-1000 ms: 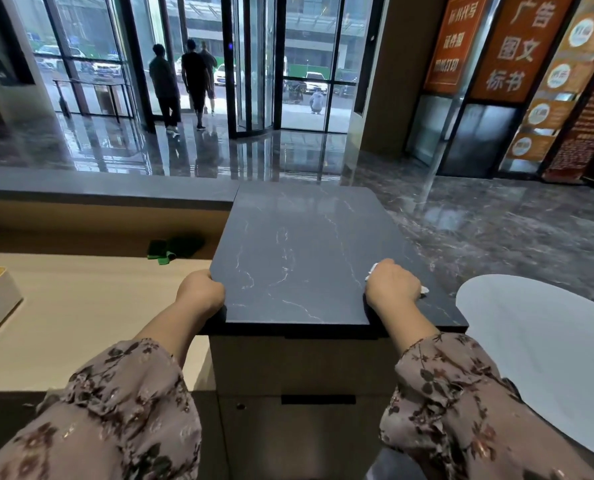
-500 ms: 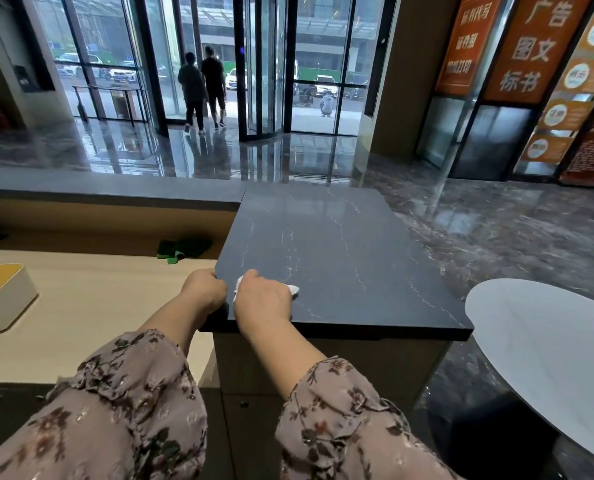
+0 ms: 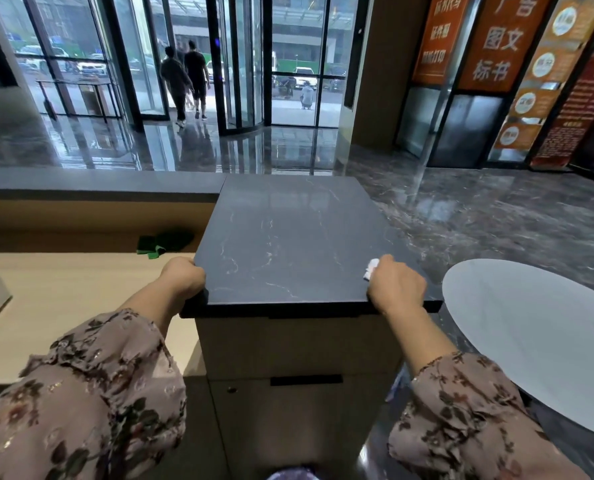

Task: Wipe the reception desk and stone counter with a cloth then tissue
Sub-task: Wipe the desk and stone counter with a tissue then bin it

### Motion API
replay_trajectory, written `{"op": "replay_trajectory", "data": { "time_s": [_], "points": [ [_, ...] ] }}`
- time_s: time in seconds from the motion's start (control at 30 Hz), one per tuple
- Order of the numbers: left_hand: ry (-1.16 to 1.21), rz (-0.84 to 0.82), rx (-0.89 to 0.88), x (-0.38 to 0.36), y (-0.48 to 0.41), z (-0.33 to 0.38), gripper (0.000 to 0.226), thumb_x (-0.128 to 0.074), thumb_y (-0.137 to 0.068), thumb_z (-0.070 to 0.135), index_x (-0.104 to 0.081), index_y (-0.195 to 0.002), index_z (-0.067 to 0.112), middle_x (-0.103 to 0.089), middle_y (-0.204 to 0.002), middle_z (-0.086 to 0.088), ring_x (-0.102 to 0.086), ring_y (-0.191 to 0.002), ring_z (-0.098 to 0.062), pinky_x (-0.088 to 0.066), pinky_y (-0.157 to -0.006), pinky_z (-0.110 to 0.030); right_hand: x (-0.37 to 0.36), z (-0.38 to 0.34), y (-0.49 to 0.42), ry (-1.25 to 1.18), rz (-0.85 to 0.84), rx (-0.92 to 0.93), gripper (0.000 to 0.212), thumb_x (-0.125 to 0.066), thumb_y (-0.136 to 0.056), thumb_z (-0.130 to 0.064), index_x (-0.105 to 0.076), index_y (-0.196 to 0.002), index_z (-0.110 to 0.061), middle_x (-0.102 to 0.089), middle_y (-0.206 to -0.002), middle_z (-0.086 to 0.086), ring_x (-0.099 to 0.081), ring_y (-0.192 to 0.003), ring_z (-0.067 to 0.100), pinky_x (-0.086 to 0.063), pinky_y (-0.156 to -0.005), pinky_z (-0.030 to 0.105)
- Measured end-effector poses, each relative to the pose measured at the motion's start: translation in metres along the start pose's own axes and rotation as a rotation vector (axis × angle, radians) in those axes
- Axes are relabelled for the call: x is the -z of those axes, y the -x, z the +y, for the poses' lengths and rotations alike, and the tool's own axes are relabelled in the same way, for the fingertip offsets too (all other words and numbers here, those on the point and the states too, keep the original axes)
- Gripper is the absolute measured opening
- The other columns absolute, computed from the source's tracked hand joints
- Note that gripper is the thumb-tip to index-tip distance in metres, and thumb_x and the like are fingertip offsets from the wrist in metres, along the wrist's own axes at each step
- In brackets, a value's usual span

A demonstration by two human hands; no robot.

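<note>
1 crumpled tissue (image 3: 372, 268), gripped by right hand (image 3: 396, 286), meets veined stone counter (image 3: 288, 244).

light: daylight through glass doors (image 3: 240, 64) | glare: glossy floor (image 3: 288, 147) reflects; edges: wide-angle bending; sleeves soft

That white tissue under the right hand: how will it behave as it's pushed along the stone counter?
Probably floppy and light: the tissue shows only as a crumpled wad bunched in the right hand. It likely glides easily, since the stone counter looks polished and reflective.
</note>
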State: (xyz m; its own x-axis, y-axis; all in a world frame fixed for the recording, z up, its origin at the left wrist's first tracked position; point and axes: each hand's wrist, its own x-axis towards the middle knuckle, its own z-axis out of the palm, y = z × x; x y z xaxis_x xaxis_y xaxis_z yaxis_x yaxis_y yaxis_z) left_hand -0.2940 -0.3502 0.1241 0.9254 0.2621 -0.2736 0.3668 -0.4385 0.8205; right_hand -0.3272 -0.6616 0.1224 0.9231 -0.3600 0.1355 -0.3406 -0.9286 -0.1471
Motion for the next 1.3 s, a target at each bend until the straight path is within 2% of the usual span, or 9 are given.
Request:
{"op": "replay_trajectory", "data": {
  "time_s": [0.27, 0.37, 0.53, 0.6, 0.7, 0.8, 0.87, 1.17, 1.3],
  "points": [
    [0.042, -0.017, -0.030, 0.004, 0.003, 0.002, 0.031, -0.037, -0.099, 0.000, -0.062, -0.116, 0.005, -0.062, -0.106, -0.016, -0.060, -0.099, -0.034, -0.053, -0.084, -0.042, 0.003, -0.005, -0.008, -0.042, 0.014, -0.240, 0.032, -0.046, -0.093, -0.007, -0.047, -0.125, -0.001, -0.062, -0.122, 0.016, -0.060, -0.112, 0.033, -0.046, -0.082, 0.035],
    [0.046, -0.028, -0.035, 0.004, 0.001, 0.004, 0.028, -0.038, -0.099, 0.000, -0.063, -0.111, 0.006, -0.061, -0.104, -0.014, -0.059, -0.094, -0.033, -0.051, -0.080, -0.039, -0.007, -0.056, 0.006, -0.061, 0.006, -0.092, 0.026, -0.040, -0.097, -0.008, -0.048, -0.122, -0.004, -0.063, -0.121, 0.013, -0.061, -0.113, 0.030, -0.047, -0.085, 0.034],
    [0.092, -0.069, 0.012, 0.008, -0.001, 0.004, 0.020, -0.042, -0.100, 0.008, -0.062, -0.103, 0.010, -0.063, -0.099, -0.010, -0.061, -0.093, -0.029, -0.053, -0.078, -0.037, -0.022, -0.160, 0.046, -0.076, -0.058, 0.280, 0.030, -0.049, -0.092, -0.008, -0.046, -0.122, -0.008, -0.066, -0.114, 0.010, -0.064, -0.105, 0.027, -0.035, -0.064, 0.029],
    [0.138, -0.097, 0.052, 0.012, -0.003, 0.003, 0.022, -0.046, -0.097, 0.014, -0.066, -0.106, 0.008, -0.068, -0.102, -0.012, -0.065, -0.092, -0.031, -0.057, -0.080, -0.041, -0.023, -0.192, 0.062, -0.081, -0.081, 0.430, 0.028, -0.056, -0.091, -0.014, -0.046, -0.117, -0.010, -0.066, -0.111, 0.010, -0.064, -0.102, 0.028, -0.037, -0.070, 0.032],
    [0.186, -0.103, 0.113, 0.018, -0.002, 0.004, 0.024, -0.050, -0.087, 0.011, -0.068, -0.099, 0.002, -0.069, -0.092, -0.017, -0.064, -0.077, -0.032, -0.053, -0.063, -0.035, -0.023, -0.221, 0.074, -0.095, -0.113, 0.607, 0.027, -0.055, -0.092, -0.016, -0.046, -0.116, -0.011, -0.064, -0.114, 0.012, -0.063, -0.102, 0.032, -0.045, -0.088, 0.042],
    [0.193, -0.085, 0.108, 0.018, -0.003, 0.006, 0.020, -0.050, -0.090, 0.016, -0.065, -0.092, 0.003, -0.068, -0.086, -0.013, -0.065, -0.079, -0.030, -0.056, -0.077, -0.040, -0.019, -0.218, 0.058, -0.047, -0.117, 0.648, 0.028, -0.053, -0.091, -0.012, -0.045, -0.118, -0.008, -0.062, -0.117, 0.013, -0.060, -0.107, 0.034, -0.043, -0.085, 0.041],
    [0.162, -0.067, 0.090, 0.017, -0.006, 0.007, 0.026, -0.047, -0.095, 0.025, -0.063, -0.099, 0.004, -0.067, -0.097, -0.013, -0.065, -0.091, -0.029, -0.053, -0.089, -0.040, -0.017, -0.199, 0.035, -0.011, -0.120, 0.578, 0.033, -0.051, -0.090, -0.009, -0.045, -0.122, -0.007, -0.061, -0.121, 0.013, -0.059, -0.111, 0.033, -0.043, -0.085, 0.040],
    [0.076, -0.040, 0.042, 0.021, -0.024, 0.012, 0.031, -0.048, -0.088, 0.023, -0.065, -0.104, 0.002, -0.064, -0.109, -0.019, -0.062, -0.101, -0.033, -0.044, -0.069, -0.034, -0.008, -0.058, -0.057, 0.014, -0.072, 0.009, 0.032, -0.049, -0.092, -0.016, -0.050, -0.122, -0.007, -0.062, -0.123, 0.015, -0.059, -0.114, 0.032, -0.044, -0.092, 0.038],
    [0.124, -0.073, 0.046, 0.026, -0.026, 0.007, 0.032, -0.045, -0.088, 0.024, -0.067, -0.105, 0.007, -0.066, -0.108, -0.016, -0.063, -0.100, -0.030, -0.053, -0.086, -0.039, -0.006, -0.035, -0.067, 0.057, -0.086, -0.160, 0.039, -0.051, -0.090, -0.015, -0.048, -0.127, -0.005, -0.059, -0.126, 0.017, -0.053, -0.118, 0.035, -0.042, -0.097, 0.043]
  ]
}}
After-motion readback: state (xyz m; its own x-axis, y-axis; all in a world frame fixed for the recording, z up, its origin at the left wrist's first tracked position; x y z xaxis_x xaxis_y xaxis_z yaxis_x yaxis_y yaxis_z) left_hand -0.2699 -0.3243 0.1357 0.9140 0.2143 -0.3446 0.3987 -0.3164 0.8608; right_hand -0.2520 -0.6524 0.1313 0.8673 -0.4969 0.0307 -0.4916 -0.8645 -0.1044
